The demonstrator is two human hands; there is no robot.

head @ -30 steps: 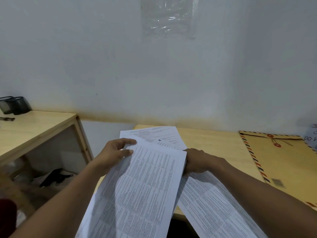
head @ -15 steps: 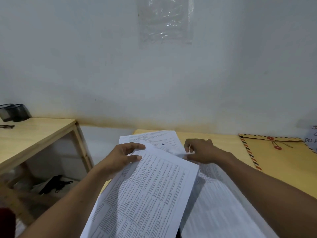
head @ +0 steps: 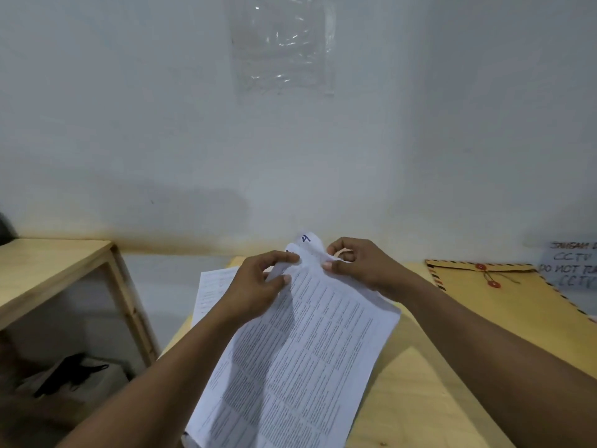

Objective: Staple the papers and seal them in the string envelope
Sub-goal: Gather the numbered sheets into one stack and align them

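Pinching the top corner of the white printed papers [head: 300, 344], left hand [head: 255, 286] and right hand [head: 361, 270] now meet, fingers closed on it; half a second ago they held separate sheets. Papers lifted above pale wooden bench [head: 416, 383]. Brown string envelope [head: 517, 305] lies flat, right.

1. A big white wall [head: 129, 124] fills most of the view. It looks plain and a bit grey in the dim light.
2. A clear plastic sheet [head: 281, 46] is stuck high up on the wall. It is shiny and wrinkled.
3. Along the bottom of the wall runs a brownish stain [head: 181, 244].
4. A light wooden surface [head: 416, 392] stands against the wall.
5. Left of it is a wooden shelf [head: 51, 270] with a gap between the two.
6. Something black [head: 68, 373] lies under the shelf.
7. A small paper sign [head: 571, 266] leans at the surface's far right corner.
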